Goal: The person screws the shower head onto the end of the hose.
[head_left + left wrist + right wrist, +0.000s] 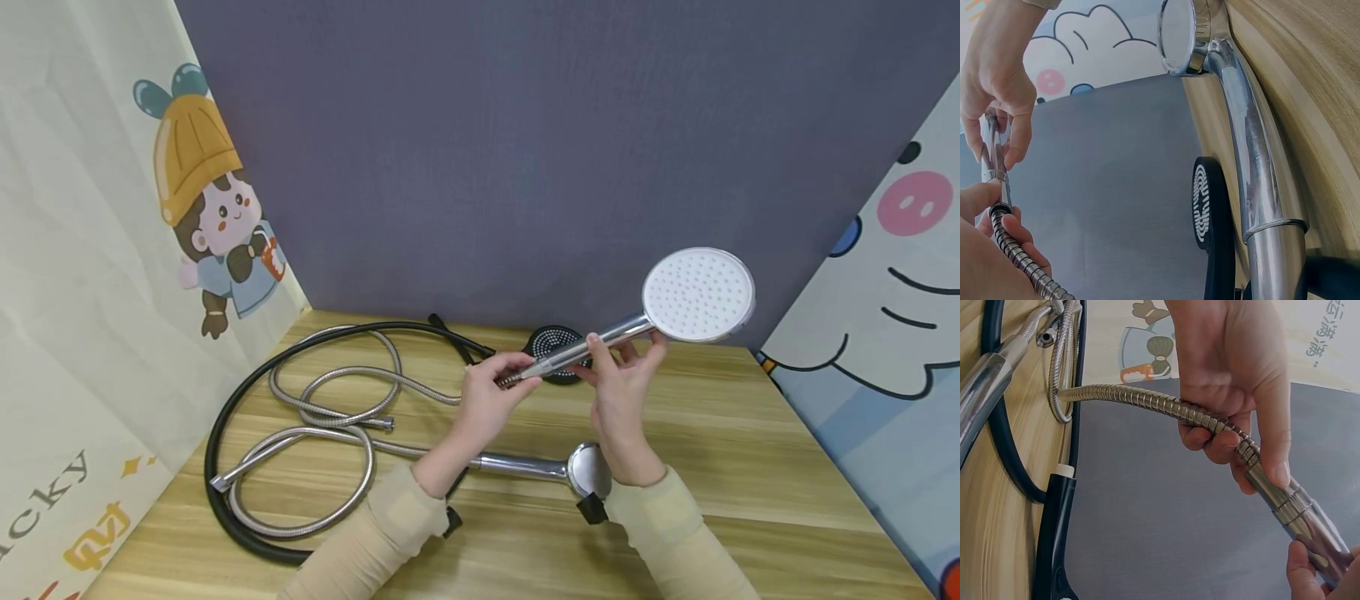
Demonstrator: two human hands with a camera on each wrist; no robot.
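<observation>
A chrome shower head with a round white spray face [699,294] is held up, tilted, above the table. My right hand [624,392] grips its chrome handle [1319,540] with thumb and fingers. At the handle's lower end, my left hand [483,400] pinches the smooth metal connector [1270,484] of a ribbed metal hose [1141,399]. Connector and handle sit end to end in one line; whether they are screwed tight I cannot tell. In the left wrist view, the hose [1022,261] runs back beneath the left fingers.
Behind the hands lies a black shower head [552,343]. Nearer the front, a second chrome shower head [525,467] rests on the wooden table [750,467]. Coiled metal hoses [367,467] and a black hose [213,450] spread over the left side. A grey panel [480,167] stands behind.
</observation>
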